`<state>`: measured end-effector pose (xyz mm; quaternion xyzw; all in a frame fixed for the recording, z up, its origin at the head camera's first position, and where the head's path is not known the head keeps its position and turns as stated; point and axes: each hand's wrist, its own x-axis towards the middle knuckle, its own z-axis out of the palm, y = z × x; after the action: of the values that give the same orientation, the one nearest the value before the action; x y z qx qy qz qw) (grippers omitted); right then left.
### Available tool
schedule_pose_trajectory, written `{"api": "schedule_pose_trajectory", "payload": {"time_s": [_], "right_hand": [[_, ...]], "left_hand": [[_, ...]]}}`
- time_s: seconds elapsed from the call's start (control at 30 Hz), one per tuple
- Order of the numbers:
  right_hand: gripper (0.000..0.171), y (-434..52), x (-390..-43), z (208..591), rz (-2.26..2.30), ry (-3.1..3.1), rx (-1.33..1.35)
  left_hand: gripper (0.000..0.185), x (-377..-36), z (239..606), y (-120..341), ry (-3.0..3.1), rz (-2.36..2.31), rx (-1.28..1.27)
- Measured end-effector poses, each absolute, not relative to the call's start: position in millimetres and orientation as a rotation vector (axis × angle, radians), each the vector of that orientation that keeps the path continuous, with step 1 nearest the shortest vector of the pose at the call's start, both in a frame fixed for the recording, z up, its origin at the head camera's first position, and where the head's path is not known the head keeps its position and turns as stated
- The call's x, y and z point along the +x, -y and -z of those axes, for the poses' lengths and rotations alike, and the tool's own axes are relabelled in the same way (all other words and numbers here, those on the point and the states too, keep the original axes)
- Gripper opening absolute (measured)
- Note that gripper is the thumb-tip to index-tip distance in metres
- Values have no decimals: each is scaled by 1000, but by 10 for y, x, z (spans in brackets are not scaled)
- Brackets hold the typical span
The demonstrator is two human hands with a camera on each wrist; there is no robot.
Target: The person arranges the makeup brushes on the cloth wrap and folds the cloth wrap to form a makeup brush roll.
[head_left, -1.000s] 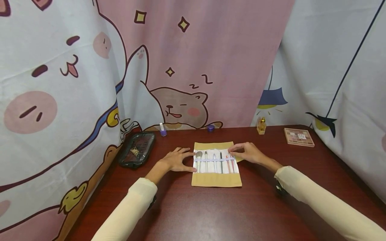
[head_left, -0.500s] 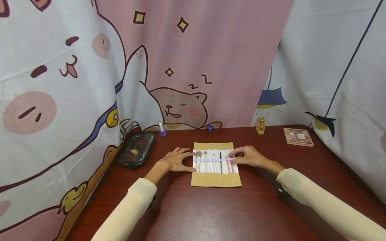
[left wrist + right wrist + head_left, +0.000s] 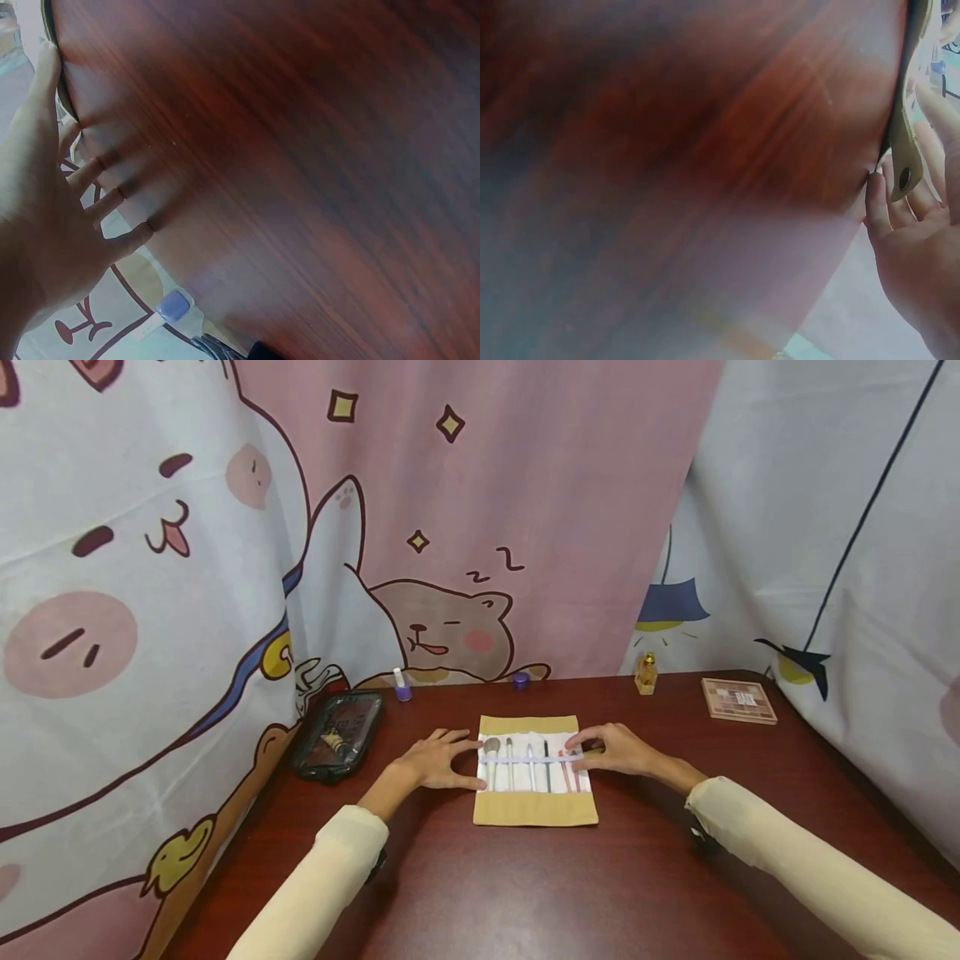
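A tan fabric brush roll [image 3: 536,810] lies unrolled on the table. Several makeup brushes stand in a row under its pale lilac elastic band, among them a fluffy grey-headed brush [image 3: 492,747] at the left and a red-handled brush [image 3: 566,771] at the right. Thumb and fingers spread, my left hand [image 3: 433,762] rests at the roll's left edge; its fingertips reach the tabletop in the left wrist view. My right hand [image 3: 624,750] is at the right edge, index finger and thumb apart over the rightmost brushes. A tan snap flap [image 3: 906,161] stands up against its fingers.
A black clear-topped pouch [image 3: 339,735] lies at the left. Along the back stand a purple nail polish bottle [image 3: 402,690], a small purple jar [image 3: 521,680] and a gold perfume bottle [image 3: 646,675]. An eyeshadow palette [image 3: 738,702] lies at the back right. Printed curtains [image 3: 570,527] enclose the table.
My right hand has shifted slightly down and inward along the roll's right edge. The flap, earlier lying out under that hand, now shows between its fingers. My left hand stays put.
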<state>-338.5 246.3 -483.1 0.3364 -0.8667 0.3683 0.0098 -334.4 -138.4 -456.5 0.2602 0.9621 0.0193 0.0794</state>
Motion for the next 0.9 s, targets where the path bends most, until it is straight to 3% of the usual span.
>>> {"api": "schedule_pose_trajectory", "payload": {"time_s": [0.47, 0.9], "right_hand": [[32, -2233, -3239, 4598, -1091, 2653, 933], [16, -1926, -2811, 4643, -862, 2762, 1019]], "left_hand": [[90, -3239, 4553, 1236, -2911, -129, 682], [107, -3027, 4559, 966, -3011, -123, 496]]}}
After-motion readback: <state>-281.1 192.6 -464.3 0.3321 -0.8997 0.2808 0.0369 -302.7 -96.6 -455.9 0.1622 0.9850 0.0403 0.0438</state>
